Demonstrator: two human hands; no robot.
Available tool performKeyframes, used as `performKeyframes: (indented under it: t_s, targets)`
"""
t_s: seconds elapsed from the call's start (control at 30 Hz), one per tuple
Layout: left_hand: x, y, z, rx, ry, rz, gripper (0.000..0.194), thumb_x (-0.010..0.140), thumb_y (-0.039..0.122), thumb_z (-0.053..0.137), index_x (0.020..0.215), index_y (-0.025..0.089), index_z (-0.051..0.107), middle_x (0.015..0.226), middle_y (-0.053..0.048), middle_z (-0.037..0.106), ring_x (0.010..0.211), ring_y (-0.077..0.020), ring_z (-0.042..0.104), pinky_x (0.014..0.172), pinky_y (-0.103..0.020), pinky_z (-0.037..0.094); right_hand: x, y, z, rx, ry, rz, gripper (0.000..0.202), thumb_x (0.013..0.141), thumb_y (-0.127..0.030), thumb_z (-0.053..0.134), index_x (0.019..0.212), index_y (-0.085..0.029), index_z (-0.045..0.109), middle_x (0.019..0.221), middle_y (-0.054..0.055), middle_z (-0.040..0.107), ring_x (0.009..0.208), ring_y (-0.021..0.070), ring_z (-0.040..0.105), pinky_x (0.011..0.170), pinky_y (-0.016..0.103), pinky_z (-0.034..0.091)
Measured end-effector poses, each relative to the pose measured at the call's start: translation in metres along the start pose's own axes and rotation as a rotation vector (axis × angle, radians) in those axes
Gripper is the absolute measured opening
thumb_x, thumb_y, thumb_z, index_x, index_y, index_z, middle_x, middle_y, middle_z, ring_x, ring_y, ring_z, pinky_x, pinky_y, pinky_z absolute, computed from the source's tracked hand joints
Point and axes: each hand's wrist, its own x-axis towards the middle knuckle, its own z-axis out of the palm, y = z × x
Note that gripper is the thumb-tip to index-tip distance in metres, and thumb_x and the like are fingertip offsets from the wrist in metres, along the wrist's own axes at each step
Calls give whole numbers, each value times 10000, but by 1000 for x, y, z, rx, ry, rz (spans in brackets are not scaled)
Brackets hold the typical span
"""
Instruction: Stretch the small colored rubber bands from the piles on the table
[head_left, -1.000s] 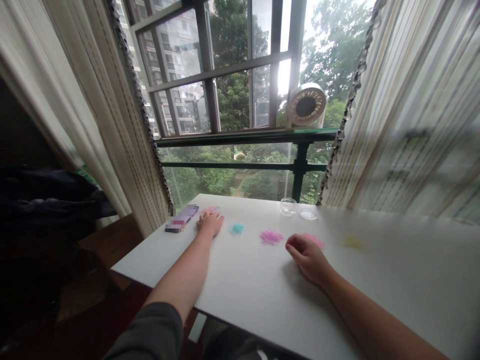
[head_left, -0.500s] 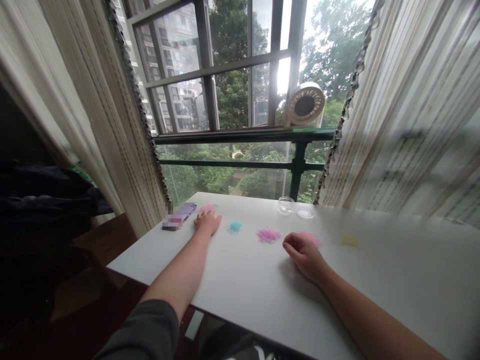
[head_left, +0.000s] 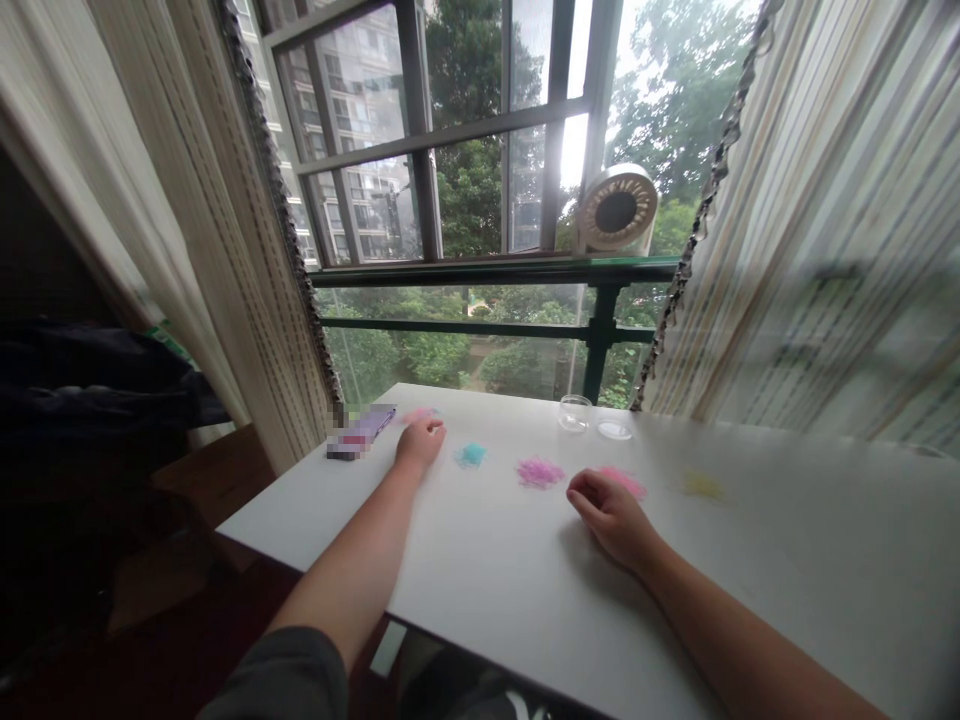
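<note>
My left hand (head_left: 421, 441) is at the front edge of a mixed, mostly pink pile (head_left: 417, 415) of tiny thin pieces, its fingers drawn together. My right hand (head_left: 609, 512) lies on its side on the white table, fingers curled towards the thumb. What either hand holds, if anything, is hidden. Just behind the right hand, a pink pile (head_left: 625, 482) is partly covered. Between the hands lie a turquoise pile (head_left: 472, 455) and a purple pile (head_left: 540, 472) of the same fine pieces. A yellow pile (head_left: 703, 486) sits further right.
A clear round container (head_left: 574, 413) and a clear lid (head_left: 615, 429) are at the table's back. Left of my left hand lies a flat purple box (head_left: 363, 432), partly blurred out. A round fan (head_left: 618, 209) stands on the window ledge behind the white table (head_left: 480, 570).
My left hand's fingers have gone from spread over the mixed pile to drawn together, and the hand has turned slightly. My right hand has stayed nearly still. The view has shifted slightly.
</note>
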Motion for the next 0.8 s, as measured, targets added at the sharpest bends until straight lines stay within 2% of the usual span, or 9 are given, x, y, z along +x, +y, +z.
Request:
performKeyframes:
  t_s: [0.1, 0.2, 0.27, 0.33, 0.47, 0.63, 0.8]
  targets:
    - [-17, 25, 2, -120, -39, 179, 250, 780, 309, 481, 942, 222, 651, 946, -6, 676, 879, -130, 611, 791, -221, 467, 0, 0, 0, -4, -1, 3, 126, 769, -271, 491, 689, -173, 489, 557, -35, 424, 523, 109, 393, 491, 233, 313]
    - [-42, 60, 10, -372, -109, 525, 203, 761, 264, 525, 884, 192, 670, 888, -33, 689, 827, -146, 624, 758, -250, 477, 0, 0, 1, -5, 3, 2, 113, 766, -266, 496, 704, -172, 491, 560, -38, 429, 523, 106, 397, 493, 231, 315]
    - [-60, 81, 16, -467, -182, 676, 175, 750, 238, 547, 860, 194, 677, 888, -34, 691, 822, -143, 624, 742, -243, 477, 0, -1, 2, 0, 14, -4, 90, 758, -260, 506, 754, -171, 496, 556, -46, 424, 516, 102, 395, 490, 227, 315]
    - [-74, 96, 20, -538, -245, 762, 169, 752, 223, 553, 862, 191, 678, 877, -38, 692, 795, -135, 626, 730, -238, 477, 0, 0, 3, 22, 12, -7, 126, 749, -256, 516, 839, -171, 492, 553, -57, 420, 503, 98, 394, 480, 221, 314]
    - [-90, 111, 23, -617, -335, 795, 155, 757, 213, 555, 848, 180, 677, 841, -38, 694, 741, -125, 626, 709, -234, 479, 1, 0, 5, 69, -13, -12, 219, 732, -259, 535, 926, -175, 476, 560, -62, 439, 491, 95, 413, 468, 213, 321]
    - [-92, 113, 21, -664, -386, 703, 161, 759, 250, 568, 856, 162, 663, 825, -50, 692, 745, -139, 623, 692, -243, 486, 2, -4, 4, 64, 37, -25, 146, 734, -245, 532, 858, -172, 512, 544, -59, 427, 488, 87, 405, 469, 209, 320]
    - [-91, 112, 23, -673, -418, 694, 186, 754, 286, 580, 864, 161, 664, 835, -53, 692, 754, -143, 625, 679, -233, 487, 3, -7, 4, 49, 80, -46, 100, 731, -221, 522, 814, -165, 535, 535, -58, 426, 482, 81, 391, 456, 201, 304]
